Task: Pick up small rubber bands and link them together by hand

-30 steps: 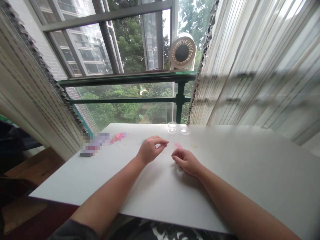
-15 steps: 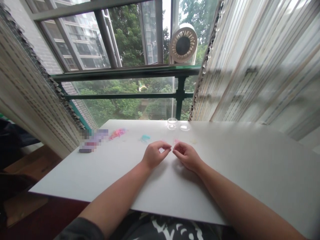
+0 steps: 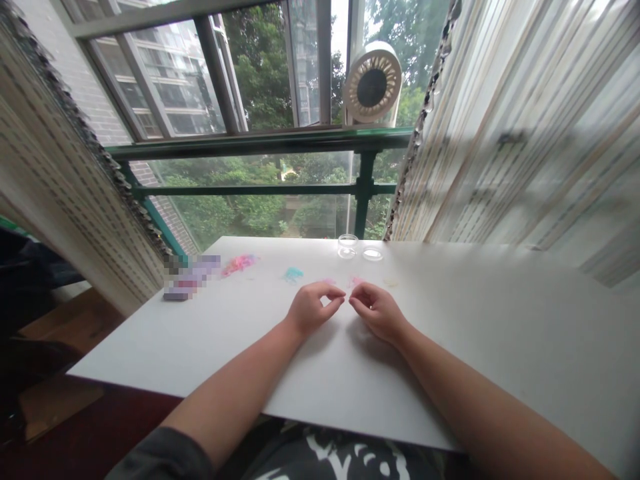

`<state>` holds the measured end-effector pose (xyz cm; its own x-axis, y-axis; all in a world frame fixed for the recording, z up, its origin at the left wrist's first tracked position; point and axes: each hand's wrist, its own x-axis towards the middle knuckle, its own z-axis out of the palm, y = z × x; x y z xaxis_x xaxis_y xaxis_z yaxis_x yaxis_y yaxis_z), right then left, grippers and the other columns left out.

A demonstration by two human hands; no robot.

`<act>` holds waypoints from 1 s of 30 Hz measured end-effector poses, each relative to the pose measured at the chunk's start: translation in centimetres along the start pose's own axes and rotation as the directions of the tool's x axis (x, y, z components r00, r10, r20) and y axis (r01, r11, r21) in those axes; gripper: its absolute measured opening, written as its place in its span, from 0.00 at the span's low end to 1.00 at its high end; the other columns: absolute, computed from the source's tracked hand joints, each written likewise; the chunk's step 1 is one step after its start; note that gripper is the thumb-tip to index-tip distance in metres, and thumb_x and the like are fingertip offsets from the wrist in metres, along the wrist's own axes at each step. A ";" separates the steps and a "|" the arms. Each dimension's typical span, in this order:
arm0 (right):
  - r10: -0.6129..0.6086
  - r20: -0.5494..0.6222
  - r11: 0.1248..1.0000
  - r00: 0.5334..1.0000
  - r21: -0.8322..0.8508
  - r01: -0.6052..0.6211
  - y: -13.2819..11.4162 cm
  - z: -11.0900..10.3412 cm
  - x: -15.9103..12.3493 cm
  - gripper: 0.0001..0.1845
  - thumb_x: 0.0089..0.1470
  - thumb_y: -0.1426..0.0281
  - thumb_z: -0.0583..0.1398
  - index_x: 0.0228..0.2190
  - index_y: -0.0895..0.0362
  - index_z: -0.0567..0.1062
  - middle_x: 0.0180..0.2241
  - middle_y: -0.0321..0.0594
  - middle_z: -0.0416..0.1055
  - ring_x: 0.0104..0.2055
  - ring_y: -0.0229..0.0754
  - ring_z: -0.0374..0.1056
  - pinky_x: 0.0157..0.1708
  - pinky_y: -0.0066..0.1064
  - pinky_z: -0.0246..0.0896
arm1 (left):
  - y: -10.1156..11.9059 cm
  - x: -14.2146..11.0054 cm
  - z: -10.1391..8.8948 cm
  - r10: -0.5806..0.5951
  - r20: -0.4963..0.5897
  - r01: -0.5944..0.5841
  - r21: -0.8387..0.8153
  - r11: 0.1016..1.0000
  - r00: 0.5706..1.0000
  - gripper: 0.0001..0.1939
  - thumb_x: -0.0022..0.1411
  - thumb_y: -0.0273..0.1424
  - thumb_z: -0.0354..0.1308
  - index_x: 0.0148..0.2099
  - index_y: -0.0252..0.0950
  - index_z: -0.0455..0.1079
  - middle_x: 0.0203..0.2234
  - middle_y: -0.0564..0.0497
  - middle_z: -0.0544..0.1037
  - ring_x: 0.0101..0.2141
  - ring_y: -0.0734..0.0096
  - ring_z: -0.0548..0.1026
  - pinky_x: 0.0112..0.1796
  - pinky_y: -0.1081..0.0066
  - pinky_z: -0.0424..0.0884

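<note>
Above the white table (image 3: 240, 353), my left hand (image 3: 311, 310) and my right hand (image 3: 383, 313) face each other with a narrow gap between the fingertips. Thumb and forefinger are pinched on both; whatever they hold is too small to make out. Just beyond the fingers lie a small pale-pink pile (image 3: 326, 282), a pink pile (image 3: 356, 281) and a faint yellowish one (image 3: 391, 283). Farther left is a turquoise pile (image 3: 293, 274) of thin little pieces, then a larger mixed pink, orange and purple heap (image 3: 241, 265).
A clear round jar (image 3: 347, 247) stands at the table's back edge beside a shallow clear disc (image 3: 373, 254), perhaps its lid. At the left edge lies a blurred-out purple thing (image 3: 193, 279). A white fan (image 3: 373, 87) sits by the window, with curtains on both sides.
The view has shifted slightly, so the scene sits a little farther right. Both hands keep nearly the same pinched pose; the piles and jar have not moved on the table.
</note>
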<state>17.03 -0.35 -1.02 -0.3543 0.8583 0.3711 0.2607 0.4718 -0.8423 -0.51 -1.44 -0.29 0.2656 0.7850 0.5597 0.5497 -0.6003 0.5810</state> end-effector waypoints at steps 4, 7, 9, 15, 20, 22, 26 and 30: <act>0.000 0.007 1.000 1.000 -0.001 0.000 0.1 0.0 0.0 0.07 0.48 0.67 0.56 0.24 0.58 0.65 0.18 0.31 0.59 0.20 0.32 0.53 0.20 0.25 0.50 | 0.1 0.0 0.0 -0.006 0.002 0.007 -0.016 1.000 1.000 0.06 0.54 0.28 0.56 0.34 0.36 0.74 0.29 0.50 0.78 0.31 0.71 0.74 0.37 0.71 0.69; -0.001 0.012 1.000 1.000 -0.015 0.001 -0.1 0.0 0.0 0.06 0.47 0.68 0.55 0.23 0.57 0.65 0.18 0.31 0.58 0.20 0.32 0.53 0.20 0.25 0.49 | 0.2 0.0 -0.1 0.000 0.013 0.001 -0.022 1.000 1.000 0.05 0.54 0.28 0.56 0.33 0.36 0.73 0.29 0.50 0.77 0.32 0.71 0.74 0.37 0.71 0.68; -0.002 0.012 1.000 1.000 -0.031 0.002 -0.2 0.0 -0.1 0.06 0.47 0.68 0.55 0.23 0.57 0.65 0.17 0.31 0.58 0.20 0.32 0.53 0.20 0.24 0.49 | 0.3 0.0 -0.2 0.001 0.016 0.000 -0.026 1.000 1.000 0.05 0.54 0.29 0.55 0.33 0.36 0.73 0.29 0.50 0.77 0.32 0.70 0.73 0.37 0.71 0.68; -0.005 0.021 0.997 1.000 -0.079 0.007 -0.2 0.0 -0.1 0.04 0.46 0.71 0.55 0.23 0.57 0.64 0.17 0.31 0.57 0.20 0.32 0.52 0.20 0.24 0.49 | 0.4 0.0 -0.2 0.003 0.024 -0.003 -0.021 1.000 1.000 0.05 0.54 0.29 0.55 0.32 0.35 0.72 0.27 0.49 0.76 0.31 0.71 0.73 0.36 0.71 0.68; 0.006 0.032 0.995 0.999 -0.103 -0.003 -0.2 0.0 -0.2 0.04 0.45 0.71 0.55 0.22 0.57 0.62 0.17 0.30 0.57 0.20 0.32 0.52 0.20 0.24 0.48 | 0.5 0.0 -0.2 0.002 0.035 -0.002 -0.007 1.000 0.999 0.05 0.53 0.30 0.56 0.30 0.35 0.71 0.25 0.49 0.75 0.29 0.71 0.71 0.34 0.71 0.68; 0.013 0.046 0.994 0.999 -0.110 -0.008 -0.2 0.0 -0.2 0.05 0.45 0.71 0.55 0.22 0.57 0.62 0.16 0.30 0.57 0.19 0.32 0.52 0.19 0.24 0.48 | 0.5 0.0 -0.2 -0.005 0.043 0.005 -0.002 1.000 0.999 0.04 0.52 0.30 0.56 0.29 0.35 0.71 0.25 0.50 0.75 0.29 0.71 0.71 0.33 0.71 0.67; 0.001 0.066 0.992 0.998 -0.124 0.007 -0.1 0.0 -0.2 0.04 0.45 0.72 0.55 0.22 0.57 0.62 0.17 0.30 0.57 0.20 0.33 0.53 0.20 0.25 0.48 | 0.4 0.0 -0.1 -0.018 0.044 0.018 0.008 1.000 0.999 0.04 0.52 0.29 0.56 0.30 0.35 0.70 0.25 0.50 0.75 0.29 0.72 0.71 0.33 0.71 0.67; -0.005 0.070 0.992 0.998 -0.122 0.014 0.1 0.1 -0.2 0.04 0.44 0.72 0.55 0.22 0.56 0.62 0.17 0.30 0.57 0.20 0.33 0.52 0.20 0.25 0.48 | 0.4 -0.1 -0.1 -0.022 0.042 0.021 0.009 1.000 0.999 0.03 0.51 0.28 0.56 0.29 0.35 0.70 0.24 0.50 0.74 0.28 0.72 0.71 0.32 0.72 0.67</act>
<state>17.02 -0.52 -1.21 -0.4175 0.8397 0.3474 0.3632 0.5046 -0.7833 -0.35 -1.78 -0.08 0.2870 0.8037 0.5213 0.5624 -0.5819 0.5875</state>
